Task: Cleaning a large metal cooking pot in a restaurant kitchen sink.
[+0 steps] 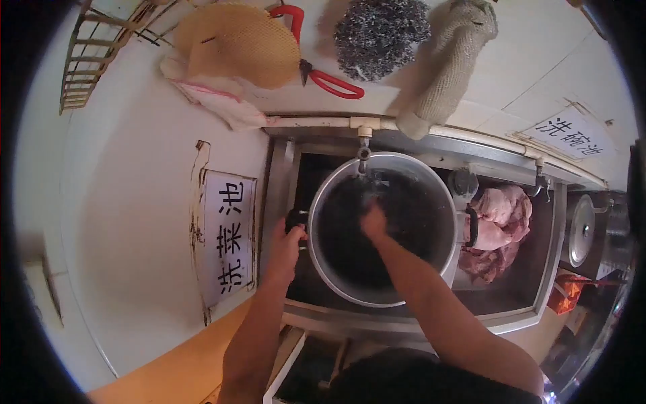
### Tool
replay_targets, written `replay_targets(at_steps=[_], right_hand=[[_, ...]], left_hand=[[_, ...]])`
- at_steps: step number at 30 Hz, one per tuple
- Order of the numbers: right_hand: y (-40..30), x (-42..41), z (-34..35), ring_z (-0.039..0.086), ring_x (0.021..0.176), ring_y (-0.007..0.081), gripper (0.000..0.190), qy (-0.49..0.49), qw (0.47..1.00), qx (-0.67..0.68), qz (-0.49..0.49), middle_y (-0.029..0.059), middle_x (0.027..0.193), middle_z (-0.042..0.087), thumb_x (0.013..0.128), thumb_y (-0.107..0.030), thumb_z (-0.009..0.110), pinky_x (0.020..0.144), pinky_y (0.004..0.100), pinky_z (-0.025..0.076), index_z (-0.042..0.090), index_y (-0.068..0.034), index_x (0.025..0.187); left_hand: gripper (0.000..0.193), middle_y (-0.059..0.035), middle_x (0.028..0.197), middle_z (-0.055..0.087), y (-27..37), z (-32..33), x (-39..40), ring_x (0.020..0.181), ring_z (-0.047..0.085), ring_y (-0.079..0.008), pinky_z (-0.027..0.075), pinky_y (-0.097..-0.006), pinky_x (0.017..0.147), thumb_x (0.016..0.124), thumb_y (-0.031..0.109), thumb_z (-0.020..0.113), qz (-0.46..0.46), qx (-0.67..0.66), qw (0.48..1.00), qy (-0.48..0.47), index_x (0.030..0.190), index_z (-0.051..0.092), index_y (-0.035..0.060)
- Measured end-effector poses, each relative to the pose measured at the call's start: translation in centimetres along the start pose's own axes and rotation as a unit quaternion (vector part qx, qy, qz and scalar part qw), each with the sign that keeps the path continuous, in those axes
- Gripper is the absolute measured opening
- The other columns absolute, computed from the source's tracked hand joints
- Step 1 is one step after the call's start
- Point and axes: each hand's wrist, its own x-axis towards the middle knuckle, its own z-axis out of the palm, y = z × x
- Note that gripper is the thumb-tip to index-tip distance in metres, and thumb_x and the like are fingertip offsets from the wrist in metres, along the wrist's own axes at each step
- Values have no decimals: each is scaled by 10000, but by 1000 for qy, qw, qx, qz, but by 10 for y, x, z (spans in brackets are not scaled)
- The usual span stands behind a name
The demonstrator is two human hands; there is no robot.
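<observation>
A large round metal pot (452, 222) stands in the left basin of a steel sink. My left hand (291, 252) grips the pot's black left handle (297, 219). Down inside the pot is my right hand (374, 220), beneath the tap (363, 153). That hand is blurred, so its fingers and anything in them cannot be made out. The pot's inside looks dark, with a pale, shiny patch below the spout. The black right handle (472, 227) juts over several large pieces of raw meat (497, 232) in the right-hand basin.
A second tap (541, 182) sits above the meat. Scissors with red handles (335, 85), a steel-wool scourer (382, 38) and a mesh cloth (446, 76) hang on the wall behind. A lidded metal pot (583, 232) stands at far right. The sink's front edge (353, 323) lies nearest me.
</observation>
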Motion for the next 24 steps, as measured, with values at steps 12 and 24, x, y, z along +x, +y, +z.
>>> replay_targets(at_steps=[12,24], right_hand=[[-39,88,-150,612,895,358,197,70,984,158,-50,142,895,618,832,-175,673,805,408,490,684,-65,996],[-41,72,-121,653,959,355,566,74,994,-6,-76,209,1057,660,772,-297,710,852,458,519,554,-29,1245]], left_hand=[[182,-21,772,567,-3,54,17,710,521,-130,416,-288,675,798,110,549,32,-10,998,-60,953,585,23],[191,-10,755,565,-11,33,19,668,519,-117,395,-278,602,769,112,578,17,-29,998,-59,946,590,40]])
